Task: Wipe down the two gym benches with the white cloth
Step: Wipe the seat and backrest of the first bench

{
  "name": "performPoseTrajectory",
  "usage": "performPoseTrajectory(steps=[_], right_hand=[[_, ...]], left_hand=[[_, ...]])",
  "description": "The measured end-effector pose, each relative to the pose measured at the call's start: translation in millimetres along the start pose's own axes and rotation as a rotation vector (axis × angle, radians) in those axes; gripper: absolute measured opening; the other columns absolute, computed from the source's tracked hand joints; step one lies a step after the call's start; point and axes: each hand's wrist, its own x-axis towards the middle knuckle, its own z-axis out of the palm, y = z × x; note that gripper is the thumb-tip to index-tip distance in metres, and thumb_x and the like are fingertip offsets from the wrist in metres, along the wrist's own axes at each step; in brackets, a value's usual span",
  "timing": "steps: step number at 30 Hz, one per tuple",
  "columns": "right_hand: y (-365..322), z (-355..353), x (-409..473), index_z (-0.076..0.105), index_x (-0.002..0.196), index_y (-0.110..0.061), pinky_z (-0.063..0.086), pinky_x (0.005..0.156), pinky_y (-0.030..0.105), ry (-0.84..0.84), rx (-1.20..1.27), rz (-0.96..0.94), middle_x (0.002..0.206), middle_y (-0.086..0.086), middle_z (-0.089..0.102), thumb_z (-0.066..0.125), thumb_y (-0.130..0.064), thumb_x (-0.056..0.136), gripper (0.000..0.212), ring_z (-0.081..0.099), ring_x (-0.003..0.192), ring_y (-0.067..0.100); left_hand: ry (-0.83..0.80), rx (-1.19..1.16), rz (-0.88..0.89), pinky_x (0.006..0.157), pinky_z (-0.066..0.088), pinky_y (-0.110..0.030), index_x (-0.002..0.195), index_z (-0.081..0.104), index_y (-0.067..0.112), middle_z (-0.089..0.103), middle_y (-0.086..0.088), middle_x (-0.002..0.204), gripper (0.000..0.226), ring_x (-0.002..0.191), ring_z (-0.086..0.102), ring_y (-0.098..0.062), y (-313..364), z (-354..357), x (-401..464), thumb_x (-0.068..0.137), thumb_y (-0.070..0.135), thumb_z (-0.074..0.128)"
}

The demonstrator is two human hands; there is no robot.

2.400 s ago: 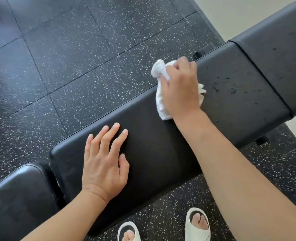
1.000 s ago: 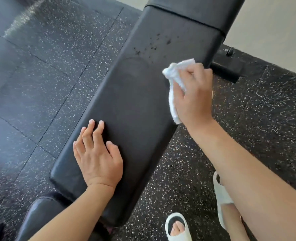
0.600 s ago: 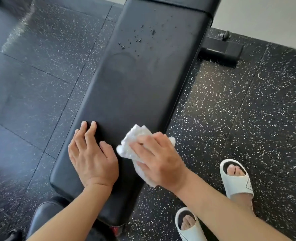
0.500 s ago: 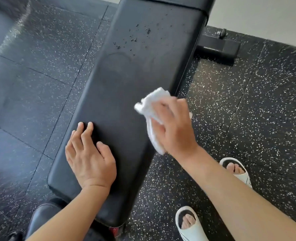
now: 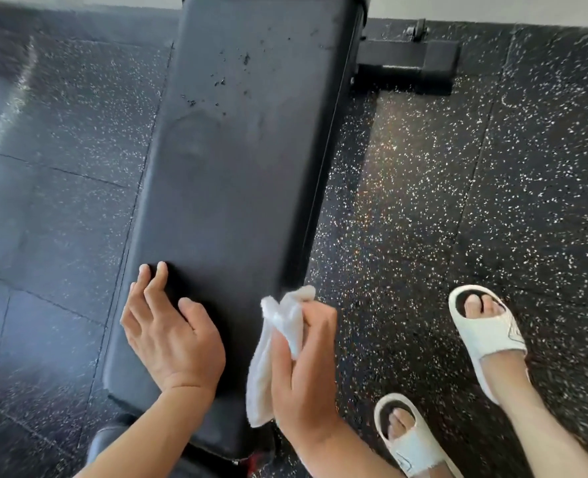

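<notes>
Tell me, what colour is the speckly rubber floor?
The rubber gym floor is black with white flecks, clearest in the head view.

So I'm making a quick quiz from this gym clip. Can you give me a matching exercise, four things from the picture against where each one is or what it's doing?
Things:
1. white cloth
2. left hand
3. dark specks
4. white slides

Places or states:
A. scattered on the far part of the bench pad
B. resting on the near end of the pad, fingers spread
C. on the person's feet, on the speckled floor right of the bench
D. bunched in the right hand at the pad's right edge

Pairs: 1-D, 2-B, 3-A, 4-C
</notes>
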Motion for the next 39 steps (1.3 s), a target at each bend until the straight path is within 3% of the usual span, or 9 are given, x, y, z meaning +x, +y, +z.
performPoseTrajectory(steps=[4,7,14,19,23,27,30,35,39], right_hand=[[3,-1,3,0.048,0.122,-0.019,0.049,0.095,0.042,-0.02,0.039,-0.018,0.124,-0.007,0.046,0.05,-0.019,0.103,0.019,0.055,0.112,0.022],[1,-3,48,0.048,0.119,-0.019,0.048,0.095,0.041,0.006,0.065,-0.037,0.121,-0.004,0.047,0.051,-0.018,0.104,0.016,0.055,0.109,0.022],[-12,0,180,0.055,0.122,-0.002,0.048,0.1,0.043,0.241,0.023,0.067,0.121,0.008,0.055,0.056,-0.014,0.104,0.022,0.054,0.111,0.018],[-5,7,68,0.047,0.135,-0.012,0.048,0.102,0.048,0.146,0.041,0.086,0.127,0.006,0.052,0.052,-0.019,0.107,0.029,0.056,0.118,0.026],[-7,20,-80,0.04,0.132,-0.039,0.048,0.1,0.048,0.095,0.062,0.237,0.129,-0.001,0.052,0.049,-0.029,0.108,0.027,0.057,0.12,0.023],[-13,27,-140,0.041,0.133,-0.034,0.047,0.103,0.05,0.097,0.058,0.296,0.131,-0.001,0.05,0.044,-0.04,0.109,0.025,0.055,0.124,0.026],[-13,23,-109,0.04,0.131,-0.043,0.046,0.104,0.043,0.11,0.051,0.276,0.128,-0.002,0.051,0.046,-0.033,0.107,0.027,0.055,0.121,0.022],[-17,16,31,0.048,0.131,-0.009,0.049,0.098,0.048,0.159,-0.024,0.153,0.123,0.006,0.052,0.052,-0.016,0.105,0.028,0.055,0.112,0.027],[-25,12,130,0.055,0.127,-0.001,0.05,0.099,0.048,0.241,-0.131,0.093,0.122,0.007,0.053,0.057,-0.014,0.103,0.027,0.055,0.11,0.026]], left_hand=[[0.009,0.0,0.005,0.126,0.015,-0.041,0.151,0.047,0.016,0.04,-0.005,0.163,0.06,0.151,0.032,-0.029,-2,1,1,0.093,0.026,0.035],[0.019,0.001,0.002,0.123,0.02,-0.045,0.151,0.047,0.017,0.04,-0.005,0.163,0.061,0.148,0.034,-0.032,-2,2,1,0.093,0.027,0.034],[0.003,-0.004,0.012,0.123,0.022,-0.051,0.151,0.047,0.017,0.039,-0.005,0.163,0.062,0.148,0.035,-0.036,-1,-1,1,0.093,0.032,0.033],[-0.012,-0.02,-0.004,0.121,0.025,-0.059,0.153,0.047,0.018,0.039,-0.004,0.164,0.06,0.146,0.035,-0.037,4,-6,-2,0.094,0.028,0.037],[-0.026,-0.019,-0.002,0.122,0.024,-0.054,0.153,0.047,0.017,0.039,-0.004,0.164,0.059,0.145,0.036,-0.035,5,-8,-3,0.096,0.025,0.039],[-0.025,-0.006,0.003,0.123,0.022,-0.046,0.154,0.047,0.017,0.04,-0.004,0.163,0.059,0.144,0.038,-0.035,3,-7,-1,0.096,0.024,0.039],[-0.026,-0.003,-0.004,0.123,0.023,-0.048,0.154,0.046,0.019,0.039,-0.001,0.163,0.059,0.144,0.037,-0.034,4,-6,-1,0.096,0.026,0.038],[-0.039,-0.033,-0.019,0.123,0.023,-0.055,0.154,0.045,0.021,0.037,0.0,0.165,0.059,0.147,0.034,-0.033,4,-6,0,0.096,0.027,0.038],[-0.042,-0.033,-0.029,0.127,0.018,-0.053,0.153,0.046,0.022,0.036,0.0,0.166,0.058,0.152,0.03,-0.029,5,-7,-1,0.096,0.028,0.037]])
